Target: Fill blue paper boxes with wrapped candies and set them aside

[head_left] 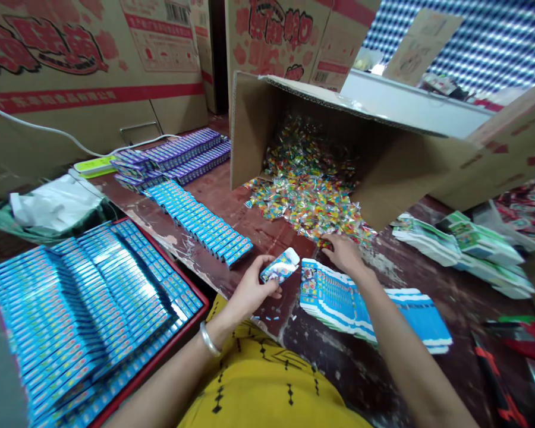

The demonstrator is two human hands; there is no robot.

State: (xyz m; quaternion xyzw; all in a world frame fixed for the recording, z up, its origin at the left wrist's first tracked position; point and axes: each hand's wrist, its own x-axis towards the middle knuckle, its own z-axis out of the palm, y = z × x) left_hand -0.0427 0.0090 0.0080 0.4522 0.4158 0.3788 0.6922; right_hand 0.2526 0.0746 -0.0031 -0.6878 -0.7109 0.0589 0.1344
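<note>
My left hand holds a small blue candy box, tilted, with its white end flap raised at the upper right. At the near edge of the candy pile, my right hand reaches down with bent fingers touching the small clear candy packets; whether a packet is between the fingertips I cannot make out. These packets spill from a cardboard carton lying on its side. Under my right forearm lies a fanned stack of flat blue cartons, partly covered by the arm.
A row of blue boxes and stacked purple boxes stand left of the carton. A red tray at lower left carries many blue boxes. Green-white flat cartons and a black-orange tool lie at right.
</note>
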